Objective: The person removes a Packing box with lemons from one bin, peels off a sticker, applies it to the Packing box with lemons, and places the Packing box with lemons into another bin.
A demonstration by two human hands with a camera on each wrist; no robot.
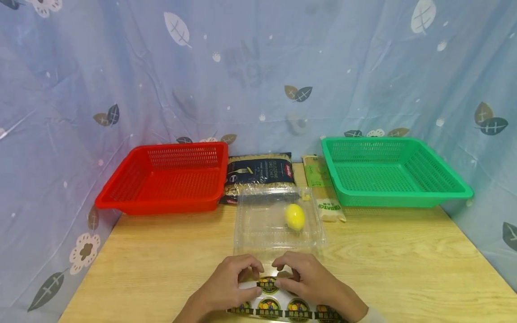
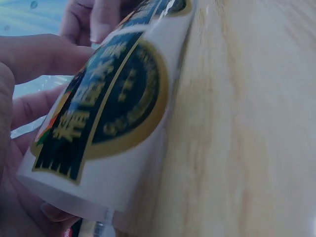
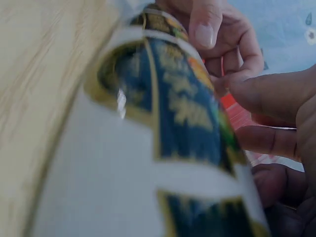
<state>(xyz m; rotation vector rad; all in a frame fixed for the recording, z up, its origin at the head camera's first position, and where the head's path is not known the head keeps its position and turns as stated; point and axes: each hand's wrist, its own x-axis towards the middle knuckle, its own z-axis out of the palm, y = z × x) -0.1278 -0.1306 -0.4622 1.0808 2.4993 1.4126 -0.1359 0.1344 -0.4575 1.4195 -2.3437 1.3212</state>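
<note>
A sheet of round fruit-label stickers, white with black, gold and green prints, lies at the front edge of the table. My left hand holds its upper edge on the left, thumb on the printed face and fingers behind. On the right side my right hand grips the same edge in a like way. Both wrist views show the sheet curving over between thumb and fingers. Just beyond the hands, a clear plastic box holds a lemon. Some fingertips are hidden behind the sheet.
A red basket stands at the back left, a green basket at the back right. Between them lie a dark pasta bag and a long green-and-white packet. A patterned blue curtain closes off the back and sides.
</note>
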